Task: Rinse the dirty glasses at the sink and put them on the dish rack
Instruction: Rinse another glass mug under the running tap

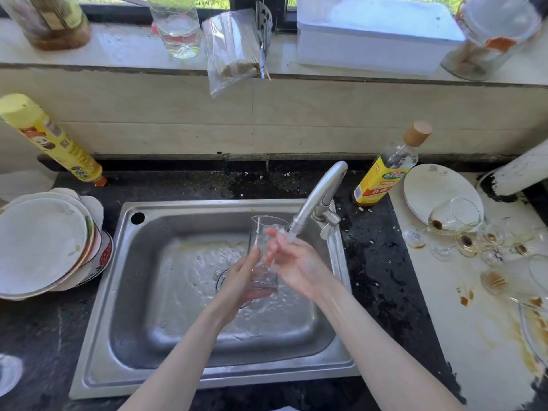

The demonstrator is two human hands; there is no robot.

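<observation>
left hand (237,284) fingers clamped on glass (264,250) — right hand (296,262) fingers straight, apart, on it.

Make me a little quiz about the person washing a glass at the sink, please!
1. True or false: the glass is held under the faucet, over the sink.
2. Which side of the sink has the dirty glasses waiting? A) left B) right C) the windowsill
3. Fill in: the stack of plates sits on the ____ side of the sink.

Key:
1. True. The left hand grips the glass low down, and the right hand has its fingers at the glass, by the spout.
2. B. They lie stained on the right counter.
3. Left.
</observation>
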